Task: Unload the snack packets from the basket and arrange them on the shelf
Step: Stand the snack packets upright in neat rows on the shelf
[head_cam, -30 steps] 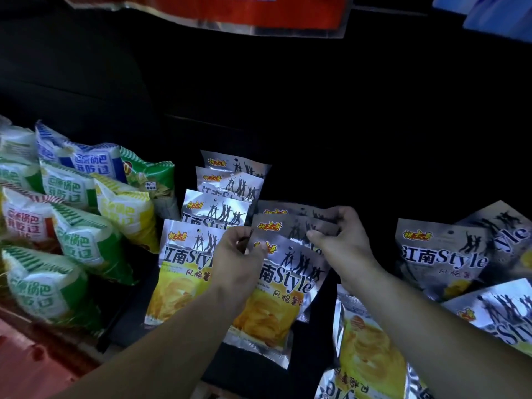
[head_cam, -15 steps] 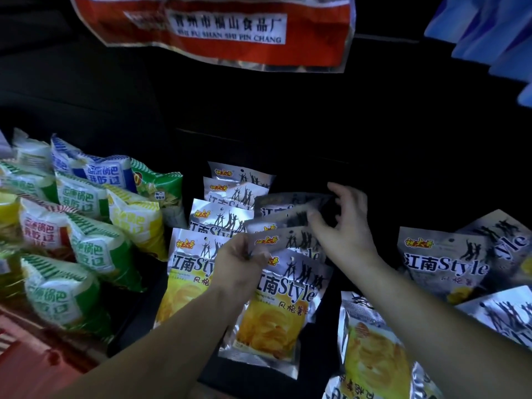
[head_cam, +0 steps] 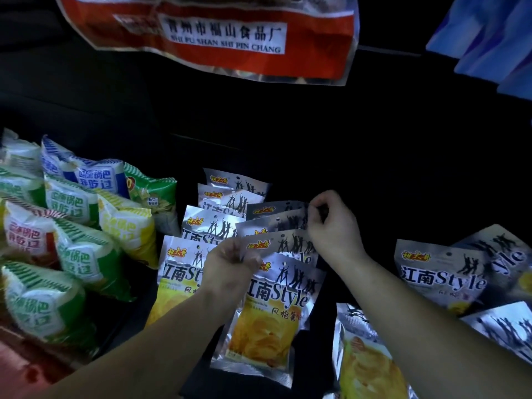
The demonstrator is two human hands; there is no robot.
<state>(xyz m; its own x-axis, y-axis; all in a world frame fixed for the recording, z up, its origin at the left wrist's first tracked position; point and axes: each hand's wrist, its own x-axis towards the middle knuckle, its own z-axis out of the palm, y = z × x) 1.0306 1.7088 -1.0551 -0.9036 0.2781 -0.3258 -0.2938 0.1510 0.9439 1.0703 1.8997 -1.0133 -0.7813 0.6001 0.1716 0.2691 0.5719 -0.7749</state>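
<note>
Silver snack packets with yellow chip pictures lie in overlapping rows on the dark shelf (head_cam: 359, 180). My left hand (head_cam: 230, 263) pinches the top left corner of a silver packet (head_cam: 283, 241) in the middle row. My right hand (head_cam: 334, 223) pinches the top right edge of the rearmost packet (head_cam: 276, 210) of that row. The front packet (head_cam: 273, 315) of the row lies below both hands. A finished row of the same packets (head_cam: 213, 223) lies just to the left. The basket is not in view.
Puffy green, blue, red and yellow snack bags (head_cam: 72, 240) fill the shelf's left side. More silver packets (head_cam: 440, 272) lie loose at the right, and one (head_cam: 368, 361) lies near the front. A large red bag (head_cam: 230, 38) hangs overhead; blue bags (head_cam: 489, 38) hang top right.
My right hand has curled onto the top right edge of the rearmost packet, where its fingers were spread before. The view has tilted upward. My left hand keeps its pinch.
</note>
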